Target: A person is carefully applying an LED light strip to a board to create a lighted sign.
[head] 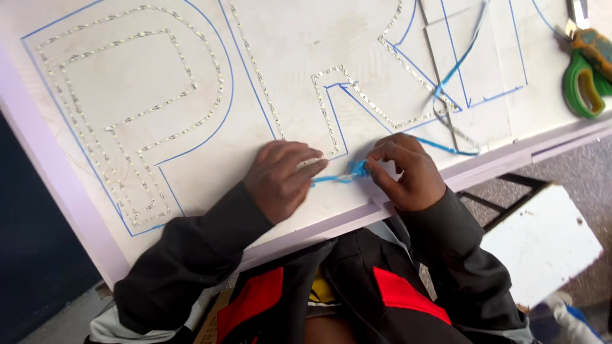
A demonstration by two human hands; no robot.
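Left hand [280,178] lay at centre frame, fingers [306,167] curled shut, pinching a pale strip [311,163] flat onto the white board [287,51]. Right hand [405,172] sat just right of it, fingers closed round the blue backing tape [357,172], which ran between both hands. More blue tape [456,64] trailed toward the upper right w/ a loose loop lying across the letter outlines. Big studded letter [127,108] filled the upper left. Green-handled scissors [583,79] rested at far upper right, well apart. White stool [542,242] showed at lower right, below the board edge.
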